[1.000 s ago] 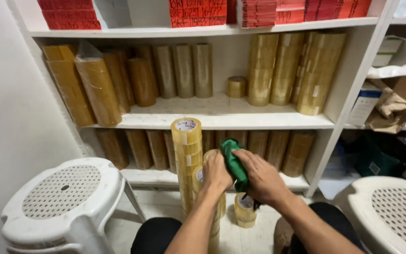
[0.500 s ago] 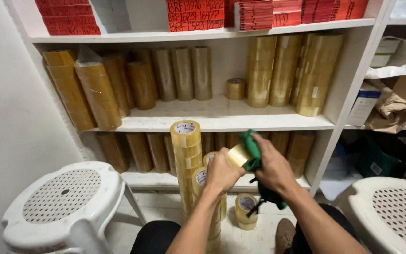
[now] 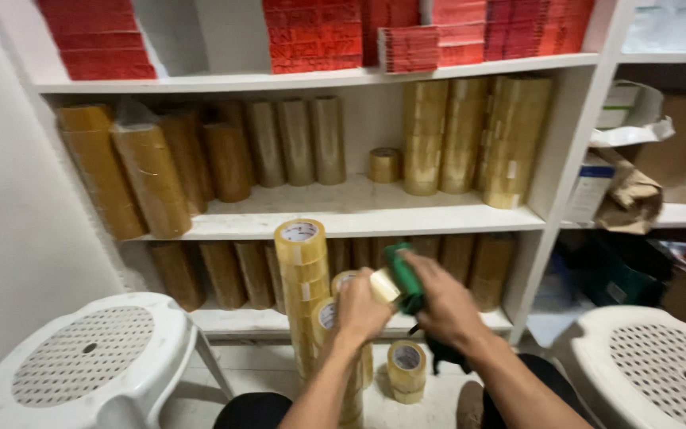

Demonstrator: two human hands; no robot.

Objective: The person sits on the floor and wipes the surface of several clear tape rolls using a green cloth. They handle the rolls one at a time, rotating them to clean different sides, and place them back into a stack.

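A: What sits closest to the camera?

B: Two forearms reach forward from the bottom edge. The left hand [image 3: 361,308] is curled shut around a roll of yellowish tape [image 3: 381,286], held at about chest height in front of the shelving. The right hand [image 3: 448,306] is closed on a green cloth [image 3: 403,274], pressed against that same roll; a dark end of the cloth hangs below the wrist.

A: And just beside the hands?

B: To the left rises a tall stack of tape rolls [image 3: 302,278], standing upright from the floor, its top roll showing a white core label. A second, shorter stack stands behind the left hand, largely hidden by it. A single tape roll [image 3: 406,369] stands on the floor just below the hands.

A: What flanks the person?

B: A white perforated stool [image 3: 81,357] on the left, and another white stool [image 3: 660,369] on the right, both near the lower corners.

A: Farther back?

B: A white shelf unit [image 3: 359,216]. Its lower level holds brown rolls lying in a row. The middle level carries long wrapped sleeves of brown tape [image 3: 152,179] leaning on the left, and clear tape stacks [image 3: 478,135] on the right, with one small roll between. On the top shelf, red packs [image 3: 319,36] are piled. Off to the right, a crumpled brown paper bag [image 3: 633,199] rests on a side shelf.
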